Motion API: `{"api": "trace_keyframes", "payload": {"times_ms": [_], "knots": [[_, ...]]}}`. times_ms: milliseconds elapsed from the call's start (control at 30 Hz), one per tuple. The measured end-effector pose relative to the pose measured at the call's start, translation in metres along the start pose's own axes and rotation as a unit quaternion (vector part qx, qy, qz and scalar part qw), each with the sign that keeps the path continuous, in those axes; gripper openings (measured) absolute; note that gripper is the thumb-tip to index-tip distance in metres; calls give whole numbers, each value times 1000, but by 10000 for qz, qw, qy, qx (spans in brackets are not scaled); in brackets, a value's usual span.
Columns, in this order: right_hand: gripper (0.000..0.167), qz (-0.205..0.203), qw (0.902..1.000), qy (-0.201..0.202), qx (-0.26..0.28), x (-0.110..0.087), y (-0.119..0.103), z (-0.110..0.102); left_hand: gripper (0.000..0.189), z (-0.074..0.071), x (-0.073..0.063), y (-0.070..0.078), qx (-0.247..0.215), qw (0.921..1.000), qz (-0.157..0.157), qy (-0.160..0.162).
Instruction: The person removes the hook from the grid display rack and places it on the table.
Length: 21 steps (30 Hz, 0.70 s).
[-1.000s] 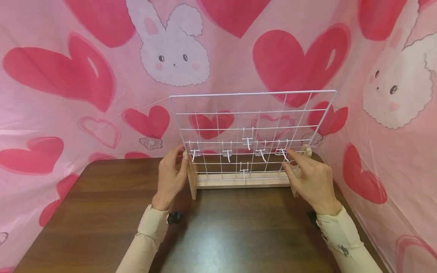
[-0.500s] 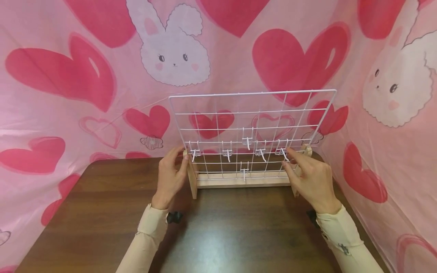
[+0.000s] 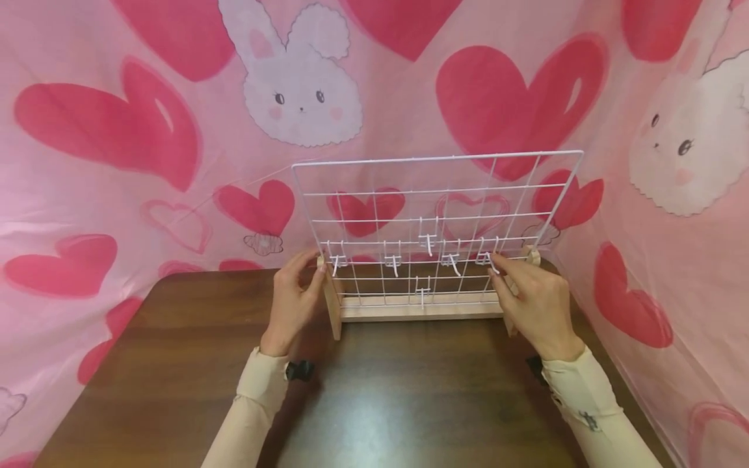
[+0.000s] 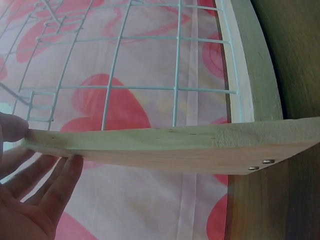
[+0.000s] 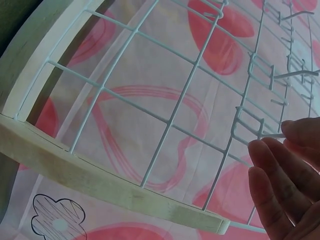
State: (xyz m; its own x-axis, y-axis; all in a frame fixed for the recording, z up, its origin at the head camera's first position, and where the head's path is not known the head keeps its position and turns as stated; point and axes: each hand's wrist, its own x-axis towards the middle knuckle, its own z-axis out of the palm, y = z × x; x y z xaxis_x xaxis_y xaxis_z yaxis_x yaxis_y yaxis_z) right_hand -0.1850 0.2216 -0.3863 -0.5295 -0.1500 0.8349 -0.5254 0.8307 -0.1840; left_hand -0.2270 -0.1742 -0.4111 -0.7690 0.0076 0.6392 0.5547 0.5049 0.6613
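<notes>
A white wire grid panel (image 3: 435, 157) stands in a light wooden stand (image 3: 421, 313) on the table, with several white wire hooks hung on it. My left hand (image 3: 292, 299) pinches the top of the stand's left side piece (image 3: 332, 305), thumb on one face and fingers on the other. In the left wrist view that side piece (image 4: 150, 145) runs away from the fingertips. My right hand (image 3: 535, 302) pinches the prong of the rightmost hook (image 3: 484, 258) between thumb and fingers. The right wrist view shows this hook (image 5: 262, 127) seated on the grid wires.
Other hooks, such as the leftmost hook (image 3: 336, 261) and the lowest hook (image 3: 422, 291), hang across the grid. The brown wooden table (image 3: 374, 403) reaches to a pink cloth wall (image 3: 404, 123) with hearts and rabbits, behind and at both sides.
My right thumb has risen slightly toward the forefinger at the rightmost hook. My left hand stays at the side piece. The head view has shifted a little.
</notes>
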Motion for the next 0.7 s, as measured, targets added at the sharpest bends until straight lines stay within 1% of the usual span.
{"api": "trace_keyframes", "payload": {"times_ms": [67, 167, 300, 433, 567, 700], "knots": [[31, 7, 10000, 37, 41, 0, 0, 0, 29, 0, 1, 1, -22, 10000, -83, -35], [28, -24, 10000, -40, 43, 0, -1, -1, 30, 0, 1, 4, -11, 9998, -198, -38], [25, -133, 9999, -101, 19, -1, 0, -1, 31, 0, 1, 5, -111, 9995, -296, -62], [24, -221, 9996, 106, 140, -1, 0, 0, 31, -1, 0, 5, -200, 9992, -350, -83], [25, -233, 9990, 289, 248, 1, -2, 0, 29, -1, 0, 3, -332, 9988, -332, -104], [25, -221, 9987, 355, 279, 2, -3, 1, 29, -1, 0, 2, -413, 9986, -320, -122]]}}
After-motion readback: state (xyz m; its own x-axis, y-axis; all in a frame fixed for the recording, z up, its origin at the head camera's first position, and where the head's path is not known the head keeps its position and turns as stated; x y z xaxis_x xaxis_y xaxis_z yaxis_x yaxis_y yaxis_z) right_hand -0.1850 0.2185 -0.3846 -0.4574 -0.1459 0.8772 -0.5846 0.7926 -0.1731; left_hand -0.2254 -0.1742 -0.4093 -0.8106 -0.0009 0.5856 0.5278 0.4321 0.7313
